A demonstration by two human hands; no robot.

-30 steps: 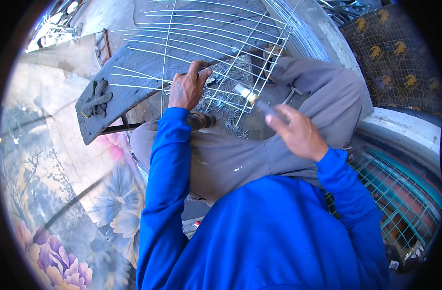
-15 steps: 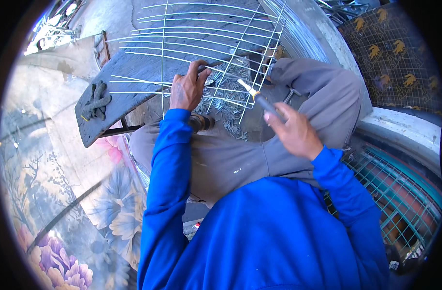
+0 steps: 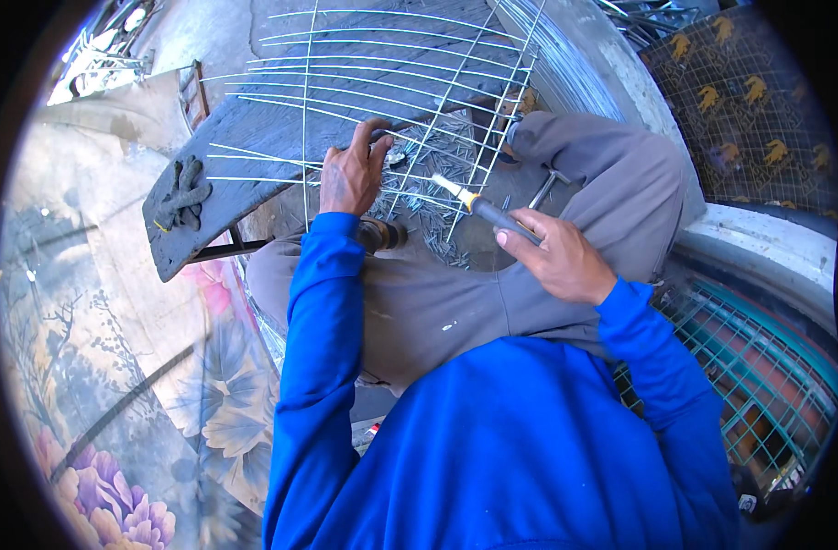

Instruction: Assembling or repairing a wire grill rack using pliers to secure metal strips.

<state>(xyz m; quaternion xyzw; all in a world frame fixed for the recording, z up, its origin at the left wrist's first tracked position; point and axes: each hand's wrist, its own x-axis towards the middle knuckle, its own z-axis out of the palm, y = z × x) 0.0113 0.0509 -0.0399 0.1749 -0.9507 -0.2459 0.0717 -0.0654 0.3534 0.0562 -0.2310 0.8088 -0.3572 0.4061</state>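
Note:
A grid of thin metal wires [image 3: 382, 75] lies partly over a dark wooden board and reaches out beyond its near edge. My left hand [image 3: 353, 174] is closed at the grid's near side, its thumb and fingers bent round a wire; the fingertips are partly hidden. In my right hand [image 3: 565, 261] is a straight hand tool [image 3: 492, 211] with a dark grey handle, a yellow collar and a pale, narrow tip. The tip points up and left at the grid's near right corner. Whether it touches a wire, I cannot tell.
The worn wooden board [image 3: 194, 119] carries a dark glove [image 3: 182, 192] at its left end. Many short wire offcuts [image 3: 437, 156] litter the ground beneath the grid. A T-shaped metal tool [image 3: 545, 188] lies near my right leg. Long wires [image 3: 565, 64] run alongside a concrete ledge [image 3: 639, 82].
My right hand has drawn the tool a little down and left, tilting it flatter. The grid's near right corner has shifted slightly down and left. My left hand keeps its hold.

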